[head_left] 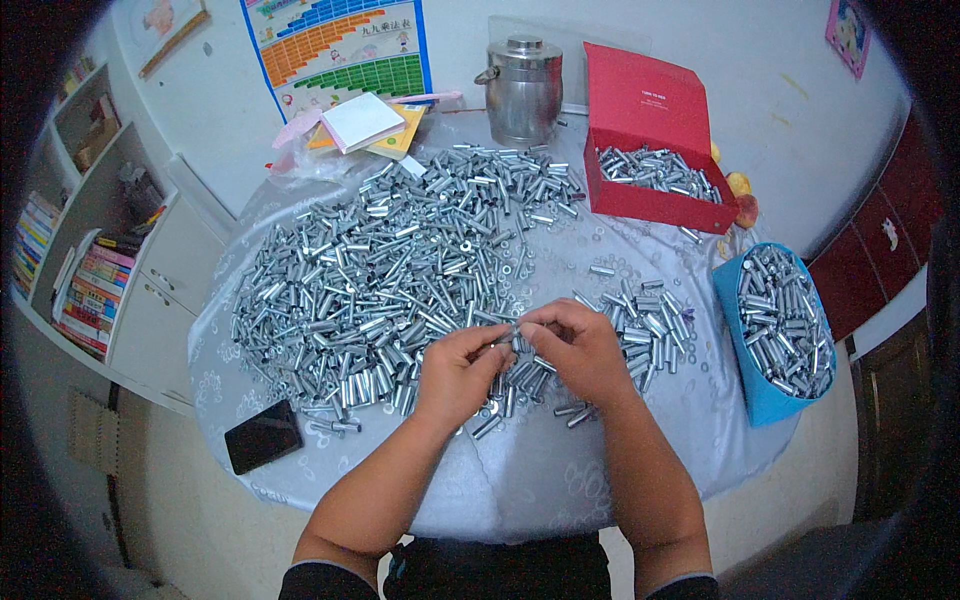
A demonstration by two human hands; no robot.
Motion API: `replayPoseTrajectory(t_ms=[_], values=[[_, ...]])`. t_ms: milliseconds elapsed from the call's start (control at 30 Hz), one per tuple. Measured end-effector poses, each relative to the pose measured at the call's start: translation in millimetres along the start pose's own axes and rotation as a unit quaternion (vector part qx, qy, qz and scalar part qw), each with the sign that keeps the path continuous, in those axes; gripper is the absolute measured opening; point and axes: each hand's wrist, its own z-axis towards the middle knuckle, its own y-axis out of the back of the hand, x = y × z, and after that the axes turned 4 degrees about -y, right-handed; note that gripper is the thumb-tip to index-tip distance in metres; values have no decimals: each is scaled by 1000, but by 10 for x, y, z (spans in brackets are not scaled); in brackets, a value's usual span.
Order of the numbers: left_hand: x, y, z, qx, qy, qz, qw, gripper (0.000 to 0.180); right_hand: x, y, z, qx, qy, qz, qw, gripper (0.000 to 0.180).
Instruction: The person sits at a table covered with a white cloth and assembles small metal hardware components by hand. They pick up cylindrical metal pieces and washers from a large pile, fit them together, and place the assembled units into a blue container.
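My left hand (460, 372) and my right hand (578, 350) meet above the near middle of the round table (540, 470). Together they pinch one small silver metal sleeve (512, 335) between their fingertips. A large heap of the same silver metal sleeves (390, 260) spreads over the table's left and centre, reaching under my left hand. A smaller pile of sleeves (645, 325) lies just right of my right hand, with small washers scattered around it.
A blue bin (775, 335) full of sleeves stands at the right edge. An open red box (650, 150) with sleeves and a steel pot (522, 88) stand at the back, beside papers (365, 122). A black phone (262, 437) lies front left. A white bookshelf (90, 250) stands left.
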Motion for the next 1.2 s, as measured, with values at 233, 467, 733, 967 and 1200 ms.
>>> replayPoseTrajectory(t_ms=[233, 467, 733, 967, 1200], values=[[49, -17, 41, -30, 39, -111, 993, 26, -126, 305, 44, 70, 38, -308, 948, 14], [90, -27, 31, -22, 15, -82, 996, 25, -145, 223, 47, 44, 36, -360, 931, 16], [81, 0, 22, -15, 18, -62, 998, 25, -172, 408, 111, -108, 23, -368, 923, 16], [44, -25, 24, -20, 22, -71, 997, 24, -213, 290, 90, 1, 91, -401, 911, 12], [-24, -10, 20, -19, 19, -4, 1000, 25, -176, 216, 78, 5, 49, -427, 903, 15]])
